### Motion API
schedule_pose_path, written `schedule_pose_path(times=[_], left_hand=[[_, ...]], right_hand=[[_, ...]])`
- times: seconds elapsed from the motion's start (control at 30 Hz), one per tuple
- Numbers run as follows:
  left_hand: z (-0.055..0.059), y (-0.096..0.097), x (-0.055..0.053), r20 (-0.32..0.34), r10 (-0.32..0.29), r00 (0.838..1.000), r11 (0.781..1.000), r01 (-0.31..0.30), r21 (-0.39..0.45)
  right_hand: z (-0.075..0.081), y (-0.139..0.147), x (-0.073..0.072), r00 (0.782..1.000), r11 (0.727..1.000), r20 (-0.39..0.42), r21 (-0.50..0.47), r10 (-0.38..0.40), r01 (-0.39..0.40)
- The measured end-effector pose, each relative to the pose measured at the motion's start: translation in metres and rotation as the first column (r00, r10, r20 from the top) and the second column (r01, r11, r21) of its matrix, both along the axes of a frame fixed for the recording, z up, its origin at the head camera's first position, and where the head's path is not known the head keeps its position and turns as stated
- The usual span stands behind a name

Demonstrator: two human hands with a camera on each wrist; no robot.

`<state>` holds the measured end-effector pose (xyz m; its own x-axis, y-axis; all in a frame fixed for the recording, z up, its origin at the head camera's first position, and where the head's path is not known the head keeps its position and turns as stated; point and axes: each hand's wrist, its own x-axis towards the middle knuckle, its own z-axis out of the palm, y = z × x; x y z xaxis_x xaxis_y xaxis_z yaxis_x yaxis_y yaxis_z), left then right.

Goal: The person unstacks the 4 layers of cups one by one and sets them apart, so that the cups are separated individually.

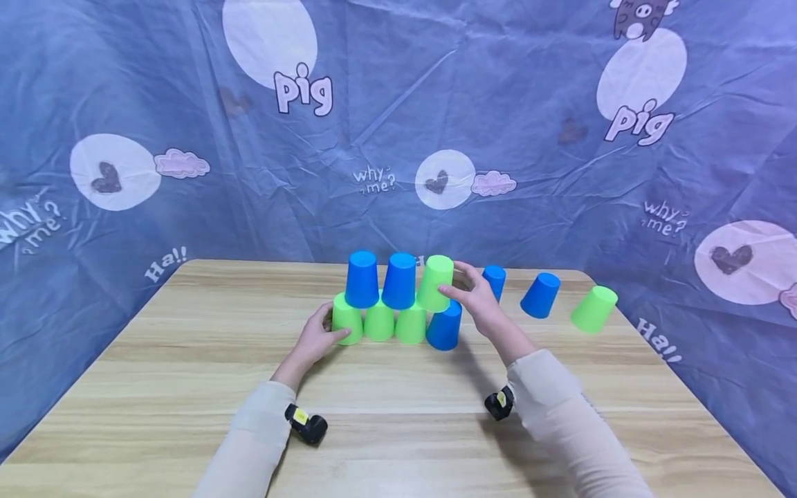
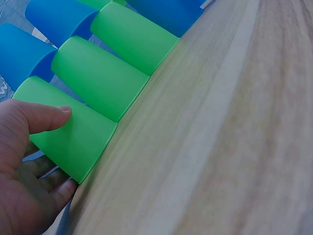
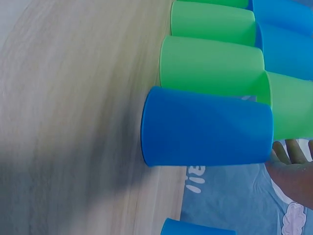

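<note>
Upside-down plastic cups stand in two rows. The bottom row has three green cups and, at its right end, a blue cup (image 1: 443,328). Two upper blue cups (image 1: 362,280) bridge the green ones. My left hand (image 1: 317,337) holds the leftmost bottom green cup (image 2: 73,134), thumb on its near face and fingers round the outer side. With thumb in front and fingers behind, my right hand (image 1: 476,297) grips an upper green cup (image 1: 436,283). This cup sits over the joint between the last green cup and the bottom blue cup, its rim right at their tops.
To the right, a blue cup (image 1: 495,280) stands partly behind my right hand. Farther right are another blue cup (image 1: 540,296) and a green cup (image 1: 594,309), both upside down on the wooden table (image 1: 398,415). A printed blue cloth (image 1: 398,124) hangs behind the table.
</note>
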<state>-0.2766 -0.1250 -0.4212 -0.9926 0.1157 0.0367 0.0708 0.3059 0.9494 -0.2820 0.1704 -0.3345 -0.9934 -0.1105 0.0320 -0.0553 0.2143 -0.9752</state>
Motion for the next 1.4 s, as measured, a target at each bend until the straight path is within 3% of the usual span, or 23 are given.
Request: schedule_pose_path(times=[0.8,1.4], left_hand=[[0.0,0.0,-0.001,0.003,-0.002,1.0,1.0,0.002,0.004],[-0.001,-0.001,-0.001,-0.008,-0.006,1.0,1.0,0.006,0.002]], right_hand=[[-0.004,-0.014,-0.001,0.994,0.994,-0.002,0.014,-0.105,0.105],[0.008,-0.004,0.008,0.989,0.99,-0.066,-0.049,-0.134,0.131]])
